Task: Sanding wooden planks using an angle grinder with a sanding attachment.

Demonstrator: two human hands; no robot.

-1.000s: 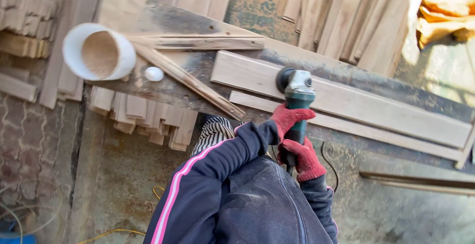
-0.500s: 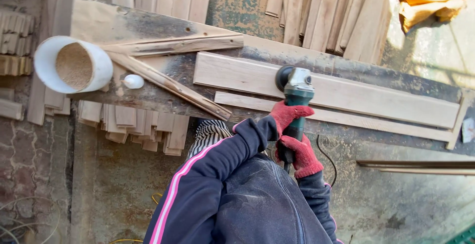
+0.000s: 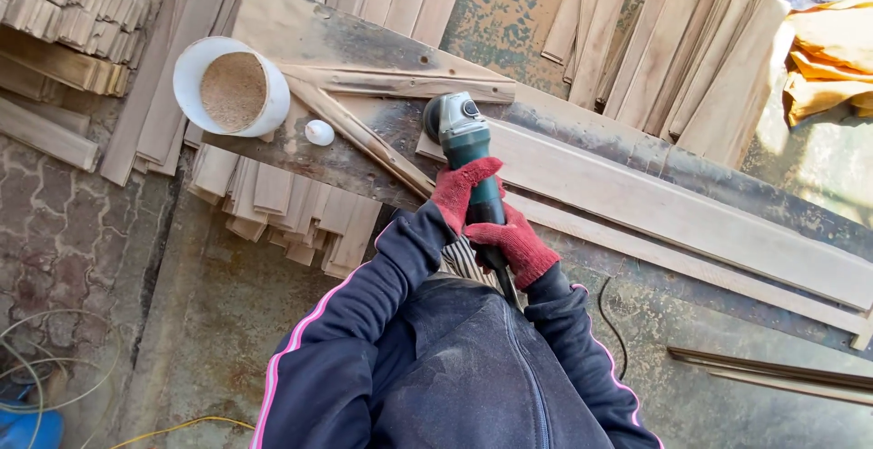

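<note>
While both gloved hands grip it, the grinder lies with its head at the near end of the long plank. Left hand, in a red glove, is wrapped around the green body just behind the grey head. Right hand, also in a red glove, is clenched around the rear of the handle, just behind the left and touching it. Beyond the left hand's fingers the black disc guard sits at the plank's end; whether the disc touches the wood cannot be told. From under the right hand a black cord runs back across the floor.

The plank lies on a dark, worn bench, stretching away to the right of the hands, with a thinner strip alongside its nearer edge. Left of the hands, two rough sticks cross the bench in a V, the nearer one ending just beside the left hand. Farther left sits a small white knob, and past it a white pipe packed with sawdust. Short boards lie stacked under the bench to the left, and more slats lean beyond the plank.
</note>
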